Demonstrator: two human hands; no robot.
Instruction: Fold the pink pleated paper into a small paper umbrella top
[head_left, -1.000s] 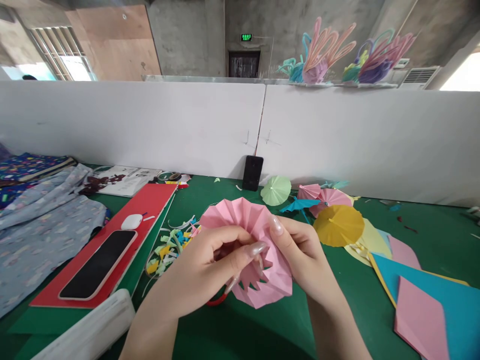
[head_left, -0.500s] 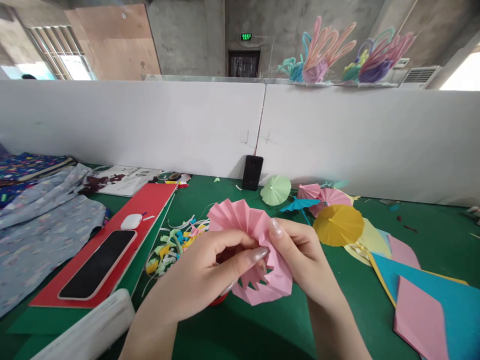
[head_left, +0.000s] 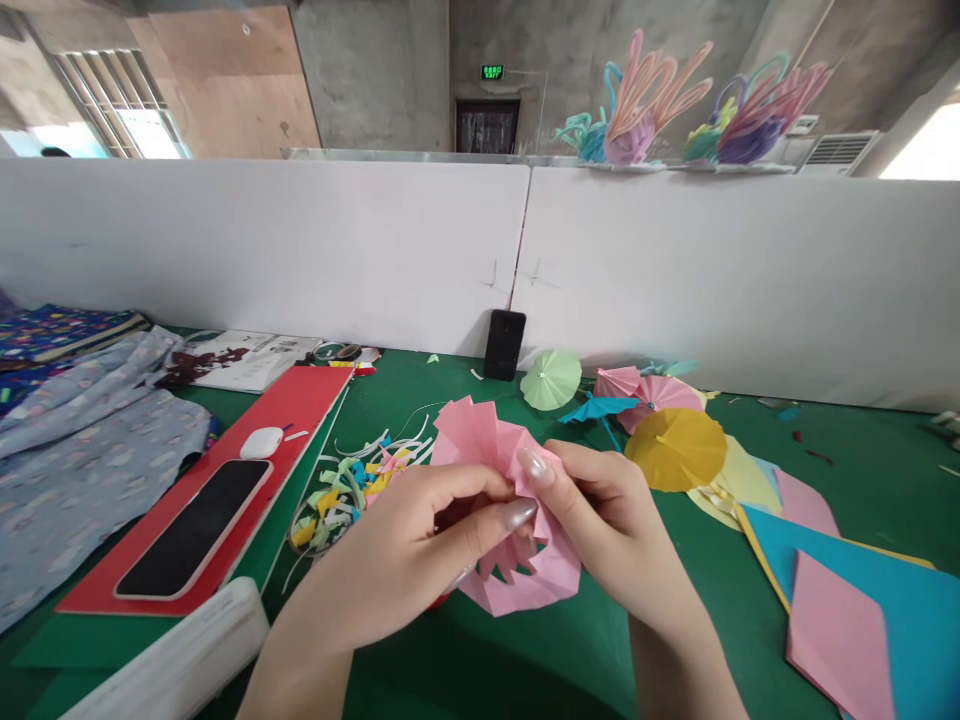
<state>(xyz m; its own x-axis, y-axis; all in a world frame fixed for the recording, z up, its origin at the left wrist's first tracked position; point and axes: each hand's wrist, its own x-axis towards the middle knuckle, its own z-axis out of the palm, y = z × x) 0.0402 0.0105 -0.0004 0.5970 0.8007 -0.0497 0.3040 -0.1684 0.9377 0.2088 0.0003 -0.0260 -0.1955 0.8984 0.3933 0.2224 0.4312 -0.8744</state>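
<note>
A pleated pink paper ring with a jagged-edged hole in its middle is held up above the table. My left hand pinches its inner edge between thumb and fingers, and those fingertips are partly hidden behind the paper. On the right side of the paper, my right hand grips a fold, thumb in front and fingers behind. Behind the hands stand small paper umbrellas: a light green umbrella, a blue umbrella, pink ones, and a yellow umbrella.
Paper scraps fill a container left of the hands. A phone and a white case lie on a red sheet. Another phone leans against the white partition. Coloured paper is stacked at right.
My right thumb has moved left and inward over the pink paper. The paper's upper left edge has shifted right and its folds have bunched slightly. My left hand has barely moved.
</note>
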